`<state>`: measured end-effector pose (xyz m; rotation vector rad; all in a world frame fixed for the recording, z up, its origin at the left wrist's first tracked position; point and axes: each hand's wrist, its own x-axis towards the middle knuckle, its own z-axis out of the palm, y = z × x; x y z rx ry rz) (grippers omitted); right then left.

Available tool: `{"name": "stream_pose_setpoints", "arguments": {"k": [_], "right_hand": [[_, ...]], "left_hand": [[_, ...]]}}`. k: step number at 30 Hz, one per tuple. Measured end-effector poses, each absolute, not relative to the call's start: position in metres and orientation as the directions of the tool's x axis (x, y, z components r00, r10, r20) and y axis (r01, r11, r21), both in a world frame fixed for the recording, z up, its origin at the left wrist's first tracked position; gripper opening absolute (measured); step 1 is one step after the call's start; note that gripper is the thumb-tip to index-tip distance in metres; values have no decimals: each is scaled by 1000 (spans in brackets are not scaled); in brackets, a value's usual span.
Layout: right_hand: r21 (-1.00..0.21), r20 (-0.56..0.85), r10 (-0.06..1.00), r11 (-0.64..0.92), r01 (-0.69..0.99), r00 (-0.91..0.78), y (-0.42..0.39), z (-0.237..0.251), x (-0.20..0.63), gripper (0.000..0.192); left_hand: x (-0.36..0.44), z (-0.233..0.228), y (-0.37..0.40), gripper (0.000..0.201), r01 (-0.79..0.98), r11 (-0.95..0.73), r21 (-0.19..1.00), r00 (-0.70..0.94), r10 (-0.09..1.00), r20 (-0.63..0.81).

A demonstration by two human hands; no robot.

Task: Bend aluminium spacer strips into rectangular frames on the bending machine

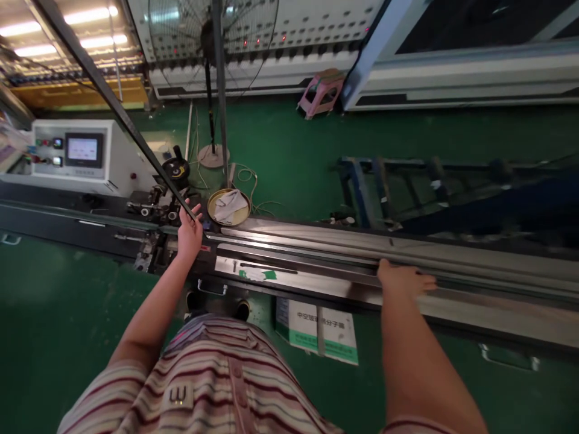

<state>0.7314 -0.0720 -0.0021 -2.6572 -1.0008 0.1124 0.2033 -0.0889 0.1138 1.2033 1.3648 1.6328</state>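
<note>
My left hand (pixel 190 232) is clamped on the bar (pixel 118 107) near its lower end; from there the bar rises to the far left. My right hand (pixel 404 280) is well apart, at the table (pixel 330 287); I cannot tell if it grips. The bar looks light, stiff, perhaps slippery; hold its edges.

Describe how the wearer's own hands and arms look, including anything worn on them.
The left hand and right hand are both ungloved, and no watch or bracelet shows on either wrist. The forearms are bare. The left sleeve is short, with pale, pinkish and dark red stripes; only the edge of the right sleeve shows.
</note>
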Motion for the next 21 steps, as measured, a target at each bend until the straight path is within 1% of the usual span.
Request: {"name": "stream_pose_setpoints", "arguments": {"k": [2,3,5,9,11,14,18,21], "right_hand": [[-339,-49,550,-794,504,834,-75,-6,697,73],[-345,-50,542,-798,494,839,-76,-7,680,71],[-329,-17,601,-758,564,799,-77,-8,648,69],[-296,-13,689,-695,655,725,-72,-14,588,65],[-273,11,714,-671,689,700,-68,-17,556,61],[-195,57,735,-656,729,676,-64,-21,504,59],[-116,95,762,-631,767,641,-61,-25,439,56],[-109,130,816,-553,826,563,-67,-27,398,58]], "left_hand": [[168,114,-88,66,83,-210,974,-348,910,226],[150,113,-87,66,99,-205,974,-354,907,227],[114,113,-84,66,122,-196,973,-369,901,227],[42,112,-79,65,171,-187,967,-385,891,240],[6,112,-77,63,165,-188,968,-402,884,240],[-47,113,-76,59,157,-196,968,-431,868,246],[-113,112,-69,62,268,-186,945,-410,866,286],[-160,116,-65,62,340,-156,927,-430,851,301]]}}
